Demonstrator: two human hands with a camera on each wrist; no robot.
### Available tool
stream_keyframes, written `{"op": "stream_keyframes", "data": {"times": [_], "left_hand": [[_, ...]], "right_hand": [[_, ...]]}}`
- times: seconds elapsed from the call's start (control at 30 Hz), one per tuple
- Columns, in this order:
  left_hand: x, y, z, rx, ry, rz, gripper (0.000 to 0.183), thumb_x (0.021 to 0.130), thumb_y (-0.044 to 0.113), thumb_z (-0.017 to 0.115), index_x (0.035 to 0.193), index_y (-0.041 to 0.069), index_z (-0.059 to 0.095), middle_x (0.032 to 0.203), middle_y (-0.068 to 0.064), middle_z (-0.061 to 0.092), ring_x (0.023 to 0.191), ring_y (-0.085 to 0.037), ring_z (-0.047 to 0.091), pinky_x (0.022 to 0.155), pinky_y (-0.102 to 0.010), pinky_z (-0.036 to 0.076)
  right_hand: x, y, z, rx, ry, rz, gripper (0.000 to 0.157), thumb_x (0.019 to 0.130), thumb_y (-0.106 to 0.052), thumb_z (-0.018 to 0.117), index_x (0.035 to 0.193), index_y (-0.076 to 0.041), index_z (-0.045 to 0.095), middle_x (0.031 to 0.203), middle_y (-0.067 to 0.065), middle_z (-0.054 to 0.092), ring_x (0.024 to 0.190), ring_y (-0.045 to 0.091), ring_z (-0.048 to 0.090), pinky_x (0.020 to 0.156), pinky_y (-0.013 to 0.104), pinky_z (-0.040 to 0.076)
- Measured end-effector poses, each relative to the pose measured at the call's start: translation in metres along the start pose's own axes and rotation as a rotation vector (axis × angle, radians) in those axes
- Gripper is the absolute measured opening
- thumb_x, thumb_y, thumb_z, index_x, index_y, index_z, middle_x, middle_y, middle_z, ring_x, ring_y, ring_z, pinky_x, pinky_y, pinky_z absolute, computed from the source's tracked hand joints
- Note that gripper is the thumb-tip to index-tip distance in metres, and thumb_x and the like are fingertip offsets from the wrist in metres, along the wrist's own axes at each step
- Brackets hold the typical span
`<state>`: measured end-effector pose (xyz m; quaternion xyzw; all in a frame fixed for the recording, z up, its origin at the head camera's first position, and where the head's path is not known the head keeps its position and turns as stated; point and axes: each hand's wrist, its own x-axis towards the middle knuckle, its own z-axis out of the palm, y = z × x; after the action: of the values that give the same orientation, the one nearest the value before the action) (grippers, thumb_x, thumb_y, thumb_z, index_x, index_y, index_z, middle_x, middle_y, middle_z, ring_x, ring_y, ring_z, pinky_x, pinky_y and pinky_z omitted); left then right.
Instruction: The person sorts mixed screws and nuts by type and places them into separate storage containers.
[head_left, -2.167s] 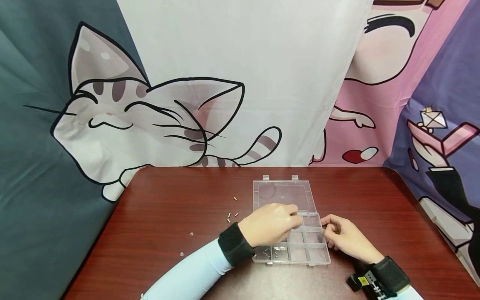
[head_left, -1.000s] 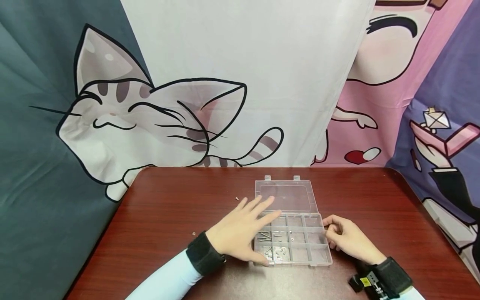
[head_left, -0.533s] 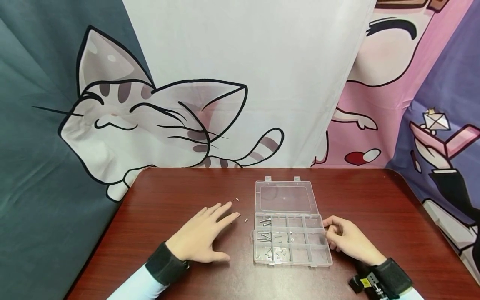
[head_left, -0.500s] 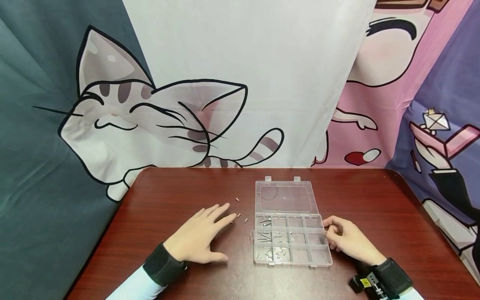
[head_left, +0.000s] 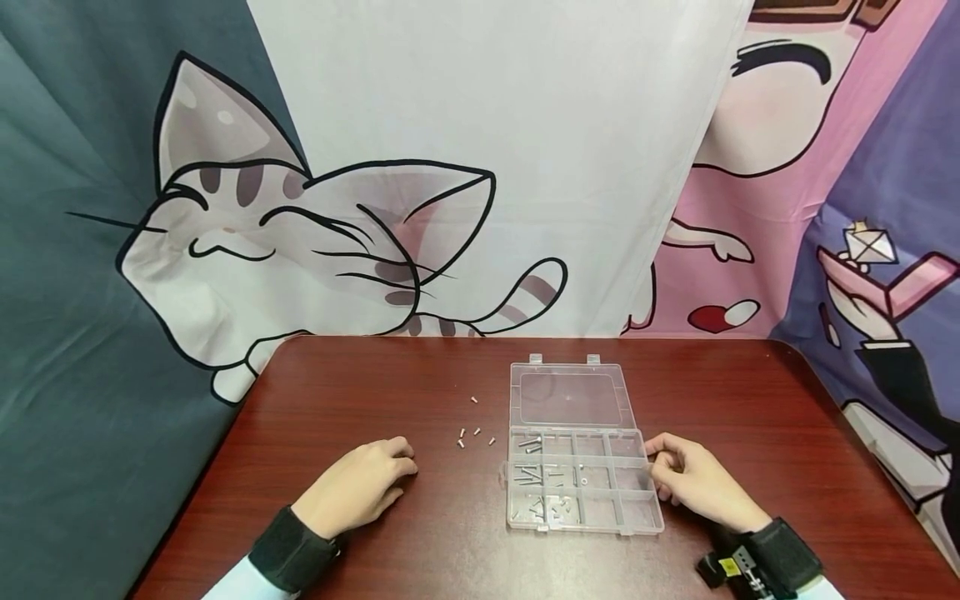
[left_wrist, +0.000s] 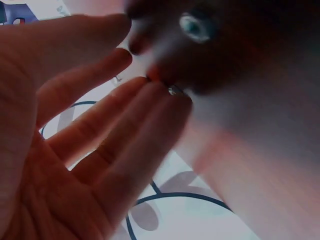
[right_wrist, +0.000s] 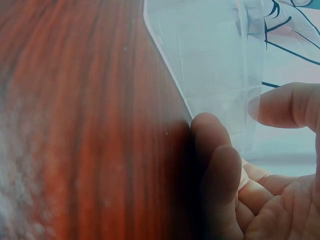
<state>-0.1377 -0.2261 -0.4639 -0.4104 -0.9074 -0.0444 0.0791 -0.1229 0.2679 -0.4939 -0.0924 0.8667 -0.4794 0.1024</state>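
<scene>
A clear plastic compartment box (head_left: 598, 505) lies with its lid (head_left: 572, 396) folded back. My right hand (head_left: 693, 477) holds its right side; in the right wrist view the thumb (right_wrist: 280, 106) is at the rim and curled fingertips (right_wrist: 207, 131) are at the lower edge. Left of the box, my left hand (head_left: 352, 487) is low over the table, fingers bent downward. The left wrist view shows its thumb (left_wrist: 100, 30) apart from the fingers. A small metal nut (left_wrist: 196, 27) lies just beyond them, and a blurred shiny bit (left_wrist: 172, 91) shows at a fingertip.
Several small screws (head_left: 477, 432) lie on the wooden table (head_left: 360, 383) between my left hand and the box. Longer screws (head_left: 529, 475) and other small hardware (head_left: 561, 507) sit in the box's left compartments. A printed cloth (head_left: 585, 125) hangs behind.
My left hand has gone from above the box leftward to the table, uncovering the compartments. Its fingers spread on the way and are now bent. The right hand has stayed at the box.
</scene>
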Motion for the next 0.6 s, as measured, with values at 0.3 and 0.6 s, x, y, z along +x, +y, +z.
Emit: {"op": "stream_keyframes", "data": {"times": [0.3, 0.6], "left_hand": [[-0.008, -0.007, 0.006, 0.024, 0.102, 0.017, 0.019, 0.074, 0.012, 0.078, 0.089, 0.022, 0.071, 0.093, 0.010, 0.051, 0.082, -0.006, 0.050, 0.068, -0.024, 0.048], [-0.010, -0.017, 0.009, 0.057, 0.079, -0.061, 0.015, 0.082, 0.008, 0.071, 0.087, 0.022, 0.069, 0.082, 0.011, 0.046, 0.071, -0.007, 0.053, 0.066, -0.024, 0.048]], "right_hand": [[0.000, -0.003, 0.000, 0.007, 0.006, 0.016, 0.026, 0.090, -0.011, 0.059, 0.112, 0.002, 0.059, 0.067, 0.003, 0.057, 0.057, 0.015, 0.057, 0.050, 0.031, 0.048], [0.000, 0.000, 0.000, -0.023, 0.011, 0.019, 0.025, 0.089, -0.009, 0.058, 0.111, 0.002, 0.059, 0.067, 0.005, 0.057, 0.057, 0.015, 0.057, 0.050, 0.031, 0.048]]}}
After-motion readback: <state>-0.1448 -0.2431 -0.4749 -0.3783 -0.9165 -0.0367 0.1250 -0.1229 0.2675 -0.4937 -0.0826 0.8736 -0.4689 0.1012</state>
